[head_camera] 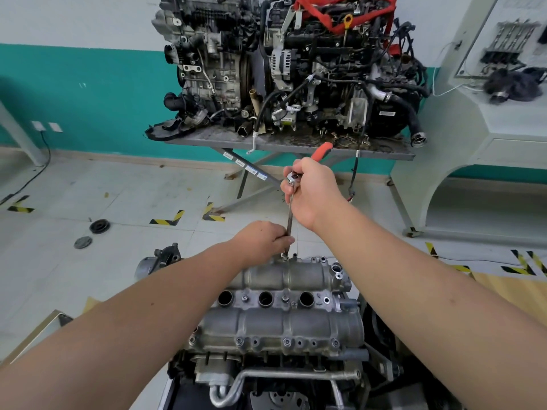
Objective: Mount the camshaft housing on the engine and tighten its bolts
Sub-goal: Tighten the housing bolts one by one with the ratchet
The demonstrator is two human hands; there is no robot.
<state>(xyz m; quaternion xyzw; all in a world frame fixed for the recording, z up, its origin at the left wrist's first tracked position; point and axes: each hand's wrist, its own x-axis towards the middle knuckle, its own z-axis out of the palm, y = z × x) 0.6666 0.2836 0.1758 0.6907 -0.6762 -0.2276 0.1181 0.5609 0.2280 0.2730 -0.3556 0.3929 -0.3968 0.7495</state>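
Note:
The grey camshaft housing [275,324] lies on top of the engine [266,377] in front of me, with three dark round holes along its middle and several bolts in its flanges. A ratchet wrench [295,180] with a red handle stands on a long thin extension bar [290,214] that reaches down to a bolt [285,256] on the housing's far edge. My right hand [313,192] grips the ratchet head at the top. My left hand [265,239] pinches the lower end of the extension bar just above that bolt.
Two other engines [284,63] sit on a metal table [296,145] against the teal wall behind. Two round black parts [99,226] lie on the tiled floor at left. A white training bench [485,119] stands at right. Yellow-black tape marks the floor.

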